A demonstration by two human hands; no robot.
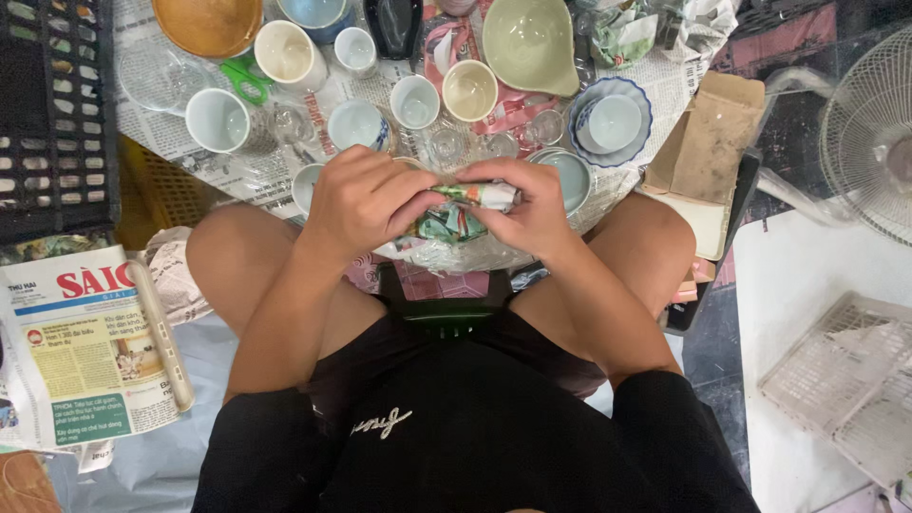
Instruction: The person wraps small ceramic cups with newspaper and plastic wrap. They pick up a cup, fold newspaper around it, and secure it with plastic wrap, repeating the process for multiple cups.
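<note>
- The left hand (366, 201) and the right hand (532, 204) are both closed around a bundle wrapped in printed paper (465, 211), held between the knees just above the lap; the fingers of both hands pinch the paper at its top edge
- What is inside the bundle cannot be told, since the paper covers it
- Just beyond the hands, cups and bowls stand crowded on sheets of newspaper (655, 81) spread over the floor
- A white mug (217, 120) sits at the left, empty, with a cream mug (288, 54) behind it, also empty
- A small pale blue cup (356, 123) and another small cup (414, 101) stand near the middle, both empty
- A cream cup (469, 90) stands beside a large pale green bowl (528, 43), which holds nothing
- A blue and white cup on a matching saucer (611, 122) sits at the right
- An orange bowl (207, 23) lies at the top edge
- Green scissors (245, 81) lie among the cups
- A black plastic crate (55, 114) stands at the far left, with a folded newspaper (81, 342) below it
- A piece of brown cardboard (708, 142) lies at the right, a white fan (869, 133) beyond it and a white basket (845, 380) on the floor
</note>
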